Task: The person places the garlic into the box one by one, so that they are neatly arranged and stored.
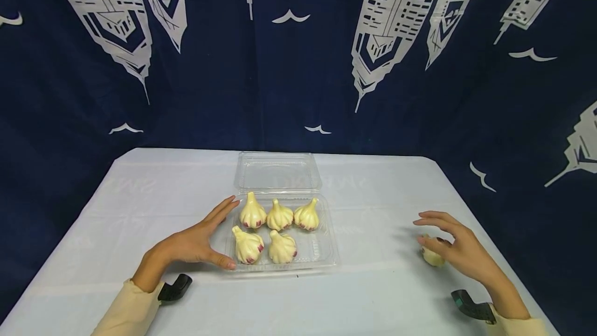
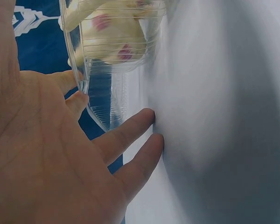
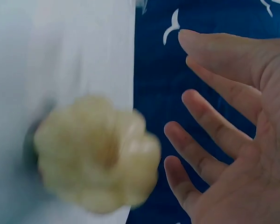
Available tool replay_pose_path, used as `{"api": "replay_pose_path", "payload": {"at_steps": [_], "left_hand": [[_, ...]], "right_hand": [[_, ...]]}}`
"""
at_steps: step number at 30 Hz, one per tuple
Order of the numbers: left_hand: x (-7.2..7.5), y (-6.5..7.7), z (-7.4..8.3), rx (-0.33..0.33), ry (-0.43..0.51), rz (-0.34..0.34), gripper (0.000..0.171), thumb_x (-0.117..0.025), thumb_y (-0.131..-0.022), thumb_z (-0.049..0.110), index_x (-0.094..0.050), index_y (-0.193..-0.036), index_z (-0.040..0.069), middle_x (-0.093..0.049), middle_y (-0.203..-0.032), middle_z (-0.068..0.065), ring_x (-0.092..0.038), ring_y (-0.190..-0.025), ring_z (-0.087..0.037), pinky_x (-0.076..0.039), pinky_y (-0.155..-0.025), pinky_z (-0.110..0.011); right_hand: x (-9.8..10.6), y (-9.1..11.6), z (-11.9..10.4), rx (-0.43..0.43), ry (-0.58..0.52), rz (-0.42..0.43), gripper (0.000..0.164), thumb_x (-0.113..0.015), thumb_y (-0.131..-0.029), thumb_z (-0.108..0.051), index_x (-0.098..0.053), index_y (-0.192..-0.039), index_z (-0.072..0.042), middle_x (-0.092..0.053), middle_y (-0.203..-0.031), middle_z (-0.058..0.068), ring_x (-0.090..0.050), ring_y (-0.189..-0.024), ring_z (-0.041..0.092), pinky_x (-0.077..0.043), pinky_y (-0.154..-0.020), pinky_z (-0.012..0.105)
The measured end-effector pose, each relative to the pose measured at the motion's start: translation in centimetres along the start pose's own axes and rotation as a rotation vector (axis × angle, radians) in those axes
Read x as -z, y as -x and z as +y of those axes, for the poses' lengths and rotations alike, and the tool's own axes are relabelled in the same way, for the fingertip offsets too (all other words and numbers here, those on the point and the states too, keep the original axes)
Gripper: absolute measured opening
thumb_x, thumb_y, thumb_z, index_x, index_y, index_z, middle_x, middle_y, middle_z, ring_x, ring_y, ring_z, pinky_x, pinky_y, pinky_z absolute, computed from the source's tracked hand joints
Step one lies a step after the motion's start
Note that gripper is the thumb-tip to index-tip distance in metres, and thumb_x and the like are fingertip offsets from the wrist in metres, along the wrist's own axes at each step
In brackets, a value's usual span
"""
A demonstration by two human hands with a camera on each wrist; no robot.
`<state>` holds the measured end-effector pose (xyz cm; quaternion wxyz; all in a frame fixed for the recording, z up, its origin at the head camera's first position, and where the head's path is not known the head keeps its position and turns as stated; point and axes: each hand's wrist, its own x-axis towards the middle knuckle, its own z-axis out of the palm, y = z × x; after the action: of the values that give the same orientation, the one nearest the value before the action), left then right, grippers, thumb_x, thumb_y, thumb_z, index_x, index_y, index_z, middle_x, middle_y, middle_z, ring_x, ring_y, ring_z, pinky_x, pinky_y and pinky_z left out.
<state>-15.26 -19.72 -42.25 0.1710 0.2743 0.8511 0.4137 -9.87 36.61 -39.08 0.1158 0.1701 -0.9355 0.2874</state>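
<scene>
A clear plastic clamshell box (image 1: 317, 242) lies with its lid folded back, holding several garlic bulbs (image 1: 280, 215), three in the far row and two in the near row. My left hand (image 1: 196, 242) is spread along the box's left side, thumb by the near corner and fingertips by the far part of the rim. In the left wrist view two fingers (image 2: 144, 154) reach down to the tabletop beside the box. Over at the right, my right hand (image 1: 459, 245) hovers with parted fingers above a single garlic bulb (image 3: 98, 154), which shows apart from the fingers.
The transparent lid (image 1: 278, 171) lies flat behind the box. A white cloth covers the table (image 1: 373, 294). Behind it hangs a dark blue curtain (image 1: 298, 82) with white building prints. Each wrist wears a black camera mount (image 1: 174, 288).
</scene>
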Motion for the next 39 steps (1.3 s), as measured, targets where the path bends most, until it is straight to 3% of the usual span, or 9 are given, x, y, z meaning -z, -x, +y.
{"api": "replay_pose_path", "payload": {"at_steps": [7, 12, 13, 15, 17, 20, 22, 32, 39], "left_hand": [[0.0, 0.0, 0.1, 0.003, -0.003, 0.001, 0.131, -0.092, -0.068, 0.040, -0.003, -0.162, 0.020, 0.010, -0.169, -0.012, 0.002, -0.152, -0.047, -0.014, -0.113, -0.075], [0.0, 0.0, 0.1, -0.001, -0.004, 0.002, 0.131, -0.092, -0.069, 0.038, -0.002, -0.162, 0.023, 0.010, -0.169, -0.012, 0.001, -0.152, -0.047, -0.014, -0.113, -0.075], [0.0, 0.0, 0.1, -0.003, -0.005, 0.002, 0.131, -0.092, -0.069, 0.039, -0.002, -0.162, 0.024, 0.010, -0.169, -0.012, 0.001, -0.152, -0.047, -0.014, -0.113, -0.075], [0.0, 0.0, 0.1, -0.006, -0.010, 0.003, 0.131, -0.092, -0.069, 0.040, -0.002, -0.162, 0.027, 0.010, -0.169, -0.012, 0.000, -0.152, -0.047, -0.015, -0.113, -0.075], [0.0, 0.0, 0.1, -0.008, -0.011, 0.005, 0.130, -0.092, -0.069, 0.041, -0.002, -0.162, 0.029, 0.009, -0.169, -0.013, -0.001, -0.152, -0.047, -0.015, -0.113, -0.075], [0.0, 0.1, 0.1, -0.008, -0.016, 0.008, 0.130, -0.092, -0.069, 0.041, -0.003, -0.162, 0.029, 0.009, -0.169, -0.012, -0.002, -0.152, -0.047, -0.015, -0.113, -0.074], [0.0, 0.1, 0.1, -0.007, -0.016, 0.008, 0.130, -0.092, -0.069, 0.041, -0.003, -0.162, 0.027, 0.009, -0.169, -0.012, -0.002, -0.152, -0.047, -0.015, -0.113, -0.074], [0.0, 0.0, 0.1, 0.003, -0.001, 0.005, 0.131, -0.093, -0.068, 0.039, -0.003, -0.163, 0.023, 0.010, -0.169, -0.012, -0.001, -0.152, -0.048, -0.015, -0.113, -0.075], [0.0, 0.0, 0.0, 0.007, 0.001, 0.000, 0.131, -0.092, -0.069, 0.039, -0.002, -0.163, 0.024, 0.010, -0.169, -0.011, 0.000, -0.152, -0.047, -0.014, -0.113, -0.075]], "right_hand": [[0.5, 1.4, 1.8, 0.034, -0.041, -0.094, 0.043, -0.079, -0.084, -0.007, -0.067, -0.124, -0.016, -0.052, -0.139, 0.010, -0.028, -0.131, -0.019, -0.021, -0.095, -0.002], [0.6, 2.0, 2.9, 0.000, -0.042, -0.098, 0.050, -0.082, -0.080, -0.011, -0.065, -0.127, -0.014, -0.051, -0.139, 0.000, -0.026, -0.129, -0.021, -0.019, -0.094, -0.001], [0.6, 2.1, 3.1, -0.011, -0.043, -0.094, 0.049, -0.082, -0.081, -0.011, -0.065, -0.127, -0.014, -0.051, -0.139, -0.003, -0.027, -0.128, -0.021, -0.020, -0.093, 0.000], [0.6, 2.2, 3.4, -0.030, -0.051, -0.083, 0.048, -0.081, -0.083, -0.009, -0.064, -0.127, -0.012, -0.052, -0.137, -0.004, -0.028, -0.126, -0.021, -0.029, -0.104, 0.017], [0.6, 2.2, 3.6, -0.070, -0.030, -0.070, 0.044, -0.079, -0.085, -0.012, -0.064, -0.127, -0.014, -0.054, -0.135, -0.003, -0.031, -0.123, -0.021, -0.036, -0.099, 0.026], [0.5, 2.0, 3.7, -0.118, 0.000, -0.063, 0.039, -0.077, -0.089, -0.015, -0.065, -0.127, -0.014, -0.059, -0.132, 0.005, -0.037, -0.115, -0.020, -0.044, -0.090, 0.029], [0.4, 1.9, 3.8, -0.159, 0.032, -0.067, 0.038, -0.076, -0.090, -0.019, -0.065, -0.126, -0.015, -0.062, -0.129, 0.009, -0.042, -0.109, -0.019, -0.044, -0.082, 0.015], [0.2, 1.8, 3.8, -0.333, 0.035, -0.199, 0.042, -0.063, -0.100, -0.032, -0.059, -0.135, -0.010, -0.060, -0.133, 0.025, -0.059, -0.106, 0.019, -0.049, -0.075, 0.028], [-0.1, 1.7, 3.7, -0.339, 0.038, -0.222, 0.043, -0.063, -0.099, -0.035, -0.060, -0.135, -0.011, -0.064, -0.128, 0.023, -0.058, -0.103, 0.015, -0.048, -0.074, 0.022]]}}
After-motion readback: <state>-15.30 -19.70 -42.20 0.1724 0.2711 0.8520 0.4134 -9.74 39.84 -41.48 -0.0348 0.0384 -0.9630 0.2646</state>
